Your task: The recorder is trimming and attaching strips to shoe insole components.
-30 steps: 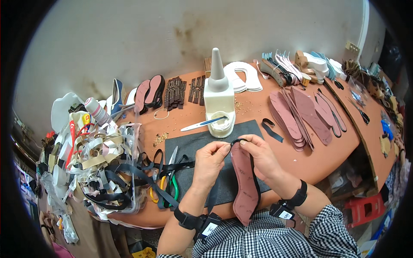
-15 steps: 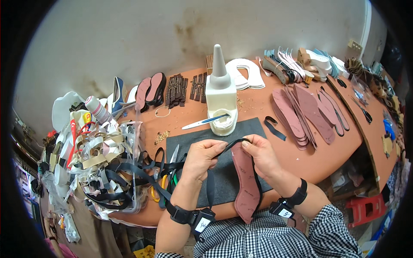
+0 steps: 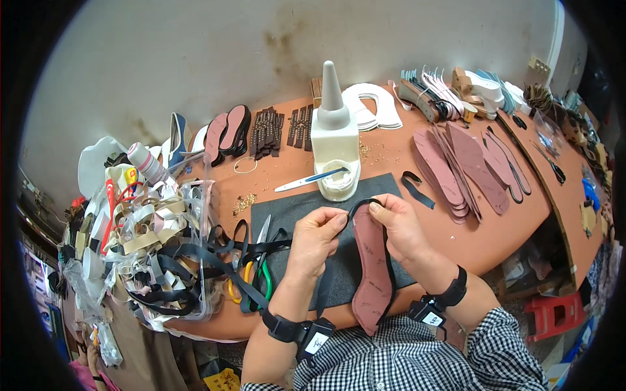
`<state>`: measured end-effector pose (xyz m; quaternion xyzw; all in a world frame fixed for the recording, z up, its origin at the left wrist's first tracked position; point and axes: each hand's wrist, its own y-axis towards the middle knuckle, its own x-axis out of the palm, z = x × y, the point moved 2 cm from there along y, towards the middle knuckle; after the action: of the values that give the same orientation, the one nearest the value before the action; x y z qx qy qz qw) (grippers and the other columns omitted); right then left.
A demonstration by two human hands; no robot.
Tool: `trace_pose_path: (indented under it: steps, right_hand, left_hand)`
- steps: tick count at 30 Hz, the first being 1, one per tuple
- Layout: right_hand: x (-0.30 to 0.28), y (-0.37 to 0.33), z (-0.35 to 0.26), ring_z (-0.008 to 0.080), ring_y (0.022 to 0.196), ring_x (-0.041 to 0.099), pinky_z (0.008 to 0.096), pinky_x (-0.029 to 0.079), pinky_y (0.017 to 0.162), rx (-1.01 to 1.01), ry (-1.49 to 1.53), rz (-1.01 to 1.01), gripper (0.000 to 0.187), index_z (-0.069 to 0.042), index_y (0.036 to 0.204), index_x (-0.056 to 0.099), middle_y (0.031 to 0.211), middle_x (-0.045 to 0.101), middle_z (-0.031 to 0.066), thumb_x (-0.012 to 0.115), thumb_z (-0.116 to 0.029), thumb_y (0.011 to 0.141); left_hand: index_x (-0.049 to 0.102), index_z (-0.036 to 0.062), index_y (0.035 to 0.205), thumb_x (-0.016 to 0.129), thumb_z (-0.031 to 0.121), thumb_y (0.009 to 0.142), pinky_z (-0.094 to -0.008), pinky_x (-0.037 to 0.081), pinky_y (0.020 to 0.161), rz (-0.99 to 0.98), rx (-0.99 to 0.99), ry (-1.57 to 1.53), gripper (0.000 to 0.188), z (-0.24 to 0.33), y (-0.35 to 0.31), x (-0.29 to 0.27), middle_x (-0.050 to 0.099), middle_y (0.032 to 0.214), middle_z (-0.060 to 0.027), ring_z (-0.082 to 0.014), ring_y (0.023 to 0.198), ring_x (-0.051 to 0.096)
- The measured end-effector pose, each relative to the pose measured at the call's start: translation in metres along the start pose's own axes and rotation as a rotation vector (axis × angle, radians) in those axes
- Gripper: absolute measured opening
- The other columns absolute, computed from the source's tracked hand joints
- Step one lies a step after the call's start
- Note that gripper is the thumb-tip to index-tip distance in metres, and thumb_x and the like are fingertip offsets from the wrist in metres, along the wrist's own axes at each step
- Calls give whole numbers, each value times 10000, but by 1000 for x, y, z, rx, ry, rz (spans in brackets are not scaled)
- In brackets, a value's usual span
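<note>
My right hand (image 3: 399,225) pinches the upper end of a pinkish-brown insole (image 3: 374,280), its thumb on a black edging strip (image 3: 356,207). That strip follows the insole's right edge and bends over its top end. The fingers of my left hand (image 3: 317,238) are pinched on the strip, just left of the insole's tip. From this hand a length of black strip (image 3: 324,287) hangs down. The insole's lower end rests near my checked shirt. Beneath my hands lies a dark grey mat (image 3: 287,212), with scissors (image 3: 264,231) and green and yellow handles beside my left forearm.
A white glue pot (image 3: 339,182) with a cone top stands beyond my hands, a blue-white brush (image 3: 310,179) across it. A clear bin (image 3: 207,287) of strap scraps sits left. Stacked insoles (image 3: 440,173) and a short black strip (image 3: 417,190) lie right.
My hands have drawn slightly apart, the left one shifting a little down. The strip now curves more openly over the insole's tip. The view has shifted slightly.
</note>
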<state>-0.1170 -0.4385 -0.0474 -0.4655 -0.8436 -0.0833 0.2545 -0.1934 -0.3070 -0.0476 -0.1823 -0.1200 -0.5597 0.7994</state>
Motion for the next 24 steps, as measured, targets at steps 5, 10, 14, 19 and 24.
trace_pose_path:
  steps: [5,10,14,19,24]
  right_hand:
    - [1,1,2,79,635,537,210,473,564,14,61,49,66,3,879,527,765,568,39,490,-51,874]
    - [2,1,2,80,631,534,214,477,570,9,59,73,82,6,879,526,774,568,43,484,-63,880]
    - [-1,1,5,80,641,535,212,472,577,23,79,87,84,3,876,528,773,567,42,480,-66,882]
    - [-7,4,12,74,650,529,205,453,585,31,190,81,82,-15,879,534,772,564,27,503,-91,880]
    - [1,6,4,66,654,520,194,437,591,31,152,80,112,-21,848,555,754,566,17,538,-128,874]
  left_hand:
    - [615,5,879,605,114,829,-165,243,367,51,74,52,121,-8,0,7,463,603,54,-13,422,344]
    - [633,-2,855,612,122,821,-184,297,404,144,189,284,130,-13,-1,9,512,638,26,-31,459,398]
    - [614,-23,822,606,130,812,-236,380,498,190,319,512,153,-19,0,11,560,690,-39,-85,553,478]
    - [590,-35,782,587,130,810,-279,424,599,173,296,633,167,-19,4,12,575,707,-90,-144,631,525]
    - [588,-35,768,582,131,809,-277,418,583,183,326,631,171,-17,6,15,570,697,-95,-148,619,528]
